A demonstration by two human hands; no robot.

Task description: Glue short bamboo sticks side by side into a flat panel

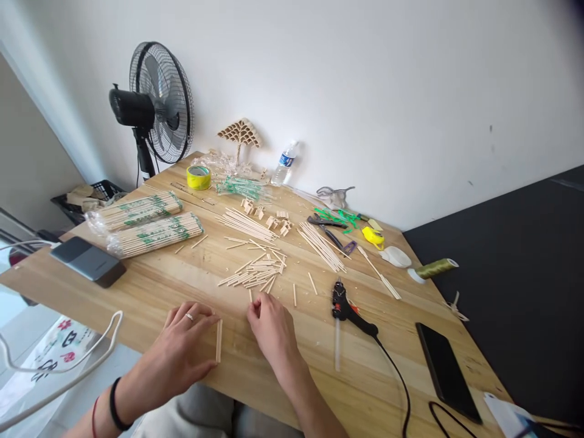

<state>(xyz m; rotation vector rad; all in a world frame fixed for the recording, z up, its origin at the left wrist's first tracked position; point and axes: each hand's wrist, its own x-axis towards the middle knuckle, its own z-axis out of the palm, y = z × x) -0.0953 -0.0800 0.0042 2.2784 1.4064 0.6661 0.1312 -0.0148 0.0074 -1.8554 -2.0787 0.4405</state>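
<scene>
My left hand [185, 344] rests near the front edge of the table, its thumb and fingers at the two ends of a pair of short wooden sticks [219, 342] lying side by side. Right of it, my right hand [271, 322] has its fingertips pinched on a short stick [250, 295], whose upper end shows above them. Just beyond the hands lies a loose pile of short sticks [260, 271]. Two single sticks lie to the right of the pile. A black glue gun [353, 310] with a clear glue stick is further right.
Packs of sticks [157, 234] and a power bank [87, 260] are at left. Behind stand a fan [159, 103], yellow tape [198, 177], a bottle [285, 163] and small wooden pieces [278, 222]. A phone [448, 371] and the glue gun's cable lie at right.
</scene>
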